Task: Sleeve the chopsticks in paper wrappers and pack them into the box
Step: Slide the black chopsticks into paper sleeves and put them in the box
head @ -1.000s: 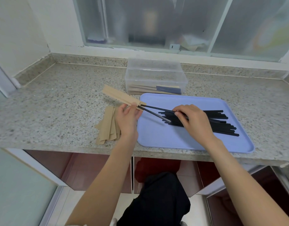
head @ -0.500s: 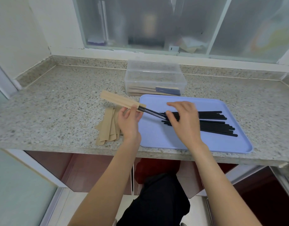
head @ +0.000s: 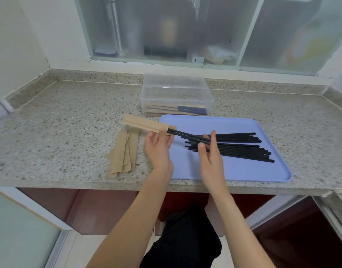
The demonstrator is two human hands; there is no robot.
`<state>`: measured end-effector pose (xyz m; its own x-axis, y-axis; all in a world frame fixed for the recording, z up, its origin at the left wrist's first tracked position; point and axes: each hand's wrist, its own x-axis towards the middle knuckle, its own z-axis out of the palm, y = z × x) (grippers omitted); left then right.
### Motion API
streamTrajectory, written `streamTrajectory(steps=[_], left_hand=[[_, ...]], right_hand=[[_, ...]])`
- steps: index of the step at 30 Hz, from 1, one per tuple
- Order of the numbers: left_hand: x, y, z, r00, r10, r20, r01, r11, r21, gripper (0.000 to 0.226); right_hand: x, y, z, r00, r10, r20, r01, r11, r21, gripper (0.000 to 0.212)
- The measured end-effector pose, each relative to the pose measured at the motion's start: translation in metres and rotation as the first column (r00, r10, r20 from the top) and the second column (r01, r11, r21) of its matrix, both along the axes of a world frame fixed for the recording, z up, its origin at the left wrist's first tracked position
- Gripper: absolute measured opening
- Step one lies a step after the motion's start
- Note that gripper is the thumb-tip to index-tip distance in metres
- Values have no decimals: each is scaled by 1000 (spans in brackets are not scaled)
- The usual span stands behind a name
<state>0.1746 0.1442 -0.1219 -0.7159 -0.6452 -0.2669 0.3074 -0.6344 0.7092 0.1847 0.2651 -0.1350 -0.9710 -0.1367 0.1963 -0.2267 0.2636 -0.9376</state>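
Two chopsticks (head: 187, 135) enter wrapper (head: 147, 125) (unprinted), both hands holding.

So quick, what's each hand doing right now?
Left hand: holds the wrapper at its mouth.
Right hand: pinches the chopsticks going in.
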Motion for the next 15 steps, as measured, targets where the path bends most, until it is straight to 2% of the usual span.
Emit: streamTrajectory(steps=[2,4,7,10,12,14,15], left_hand=[[-3,-1,4,1000,-15,3,15,999,-49,27],[-7,-4,9,998,-52,21,55,989,-135,21],[-14,-12,17,983,-172,71,186,922,-340,15],[-28,-27,29,957,-230,177,290,768,-571,16],[-42,-42,37,937,-250,245,350,663,-662,15],[-60,-59,43,950,-208,234,312,586,-748,14],[-70,-69,44,964,-159,212,264,512,-817,13]], right_hand=[[-7,0,6,997,-74,-19,73,997,-37,47],[-19,2,11,990,-140,8,140,980,-141,28],[-44,5,19,985,-115,130,148,949,-278,24],[-76,11,30,976,-144,165,194,916,-350,22],[-103,18,42,966,-220,133,253,904,-345,21],[-135,25,53,954,-292,70,299,905,-301,20],[-151,27,58,948,-318,34,315,910,-268,22]])
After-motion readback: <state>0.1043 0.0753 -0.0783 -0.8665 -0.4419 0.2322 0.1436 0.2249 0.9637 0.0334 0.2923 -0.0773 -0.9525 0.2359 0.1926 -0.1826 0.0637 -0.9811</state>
